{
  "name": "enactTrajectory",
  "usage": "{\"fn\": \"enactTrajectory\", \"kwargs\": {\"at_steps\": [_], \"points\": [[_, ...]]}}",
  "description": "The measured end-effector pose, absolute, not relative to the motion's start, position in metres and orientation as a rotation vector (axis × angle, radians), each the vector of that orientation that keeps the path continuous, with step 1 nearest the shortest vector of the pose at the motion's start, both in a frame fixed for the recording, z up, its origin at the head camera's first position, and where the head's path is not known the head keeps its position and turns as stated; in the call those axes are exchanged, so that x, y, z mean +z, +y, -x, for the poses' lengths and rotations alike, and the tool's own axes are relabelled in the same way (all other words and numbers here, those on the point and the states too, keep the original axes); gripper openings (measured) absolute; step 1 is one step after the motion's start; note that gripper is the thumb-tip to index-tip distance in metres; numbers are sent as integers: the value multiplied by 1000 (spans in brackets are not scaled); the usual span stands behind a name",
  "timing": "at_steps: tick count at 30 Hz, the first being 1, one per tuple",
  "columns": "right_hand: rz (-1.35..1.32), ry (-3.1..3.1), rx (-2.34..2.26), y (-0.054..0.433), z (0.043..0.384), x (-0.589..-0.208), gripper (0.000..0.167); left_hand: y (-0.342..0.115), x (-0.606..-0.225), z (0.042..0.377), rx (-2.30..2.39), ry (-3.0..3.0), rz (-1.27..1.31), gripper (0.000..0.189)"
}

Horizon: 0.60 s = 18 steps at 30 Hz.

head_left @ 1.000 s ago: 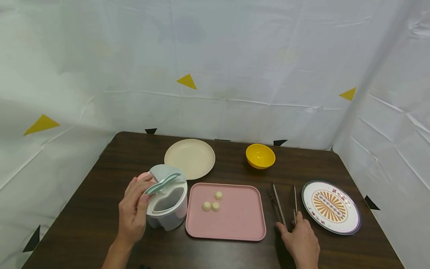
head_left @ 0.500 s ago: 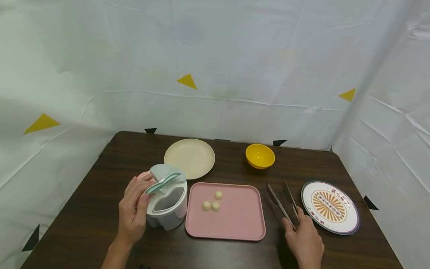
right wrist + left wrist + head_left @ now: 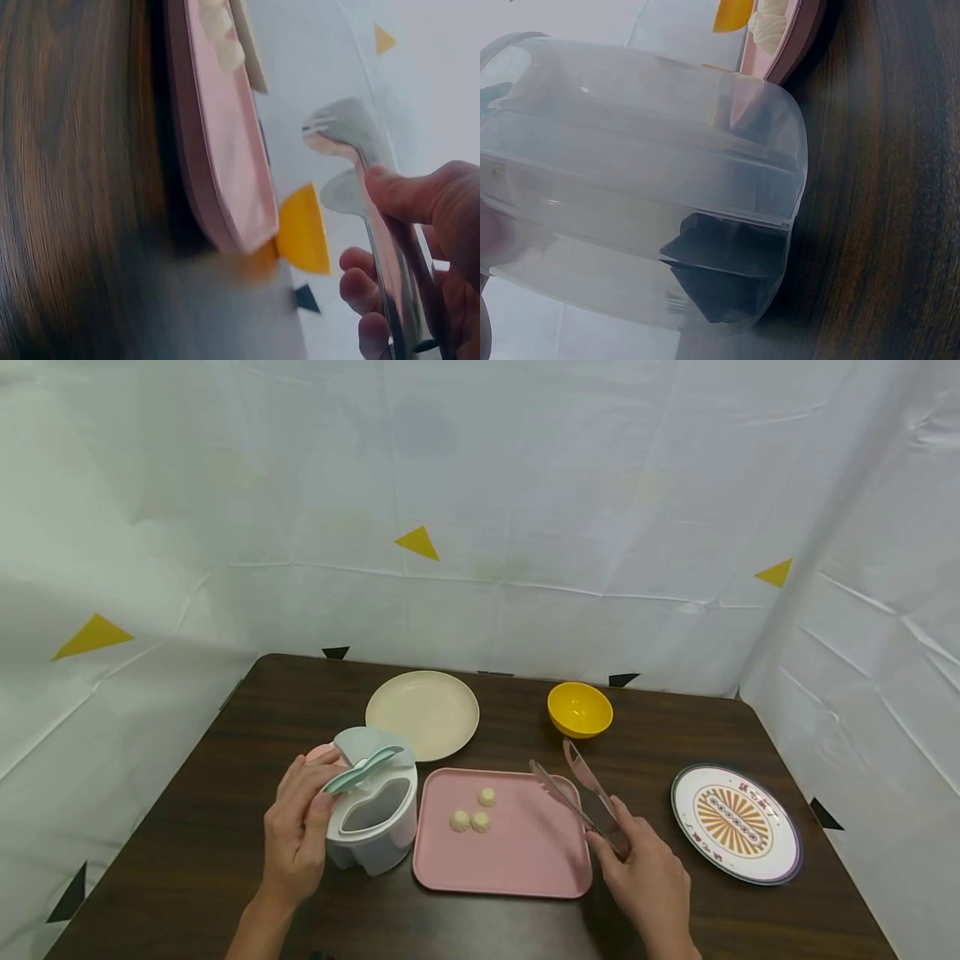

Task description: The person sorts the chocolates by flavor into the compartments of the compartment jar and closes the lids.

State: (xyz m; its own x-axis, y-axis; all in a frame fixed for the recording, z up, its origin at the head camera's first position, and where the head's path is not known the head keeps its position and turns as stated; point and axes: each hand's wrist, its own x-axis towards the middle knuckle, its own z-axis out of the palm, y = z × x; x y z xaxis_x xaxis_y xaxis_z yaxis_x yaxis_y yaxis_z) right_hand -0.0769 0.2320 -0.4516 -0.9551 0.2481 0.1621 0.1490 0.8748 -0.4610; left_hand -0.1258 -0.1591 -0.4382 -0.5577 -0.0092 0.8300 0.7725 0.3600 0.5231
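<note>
My left hand [image 3: 296, 827] holds the raised mint-green lid [image 3: 363, 768] of a translucent lidded container [image 3: 375, 847]. One compartment gapes beneath that lid. Through the container's wall in the left wrist view, dark packet-like pieces [image 3: 727, 255] show at the bottom. On the pink tray [image 3: 525, 868], three small cream swirled pieces [image 3: 480, 822] sit near the left side. Metal tongs [image 3: 588, 778] are gripped in my right hand [image 3: 643, 877], held over the tray's right side, arms spread apart with nothing between them. One tip is slotted like a fork in the right wrist view.
Behind the container lies a cream plate [image 3: 423, 714]. A yellow bowl [image 3: 581, 710] stands at the back, beyond the tongs. The patterned white plate [image 3: 735, 852] is at the right. White sheeting [image 3: 480, 485] hangs behind the dark wooden table [image 3: 450, 931].
My right hand has lifted the tongs and carried them left, from beside the patterned plate to over the tray's right side. My left hand and the container have stayed put.
</note>
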Motion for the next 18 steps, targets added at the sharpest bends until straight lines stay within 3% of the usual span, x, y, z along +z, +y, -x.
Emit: {"fn": "enactTrajectory", "kwargs": {"at_steps": [4,9,18], "points": [[201,-2893,653,217,83,-454,57,-162,-446,130,-1277,-1851,673,24],[62,-2891,669,203,89,-464,40,-159,-439,126,-1278,-1852,669,25],[-54,-2857,643,189,96,-475,39,-160,-441,127,-1281,-1852,664,24]]}}
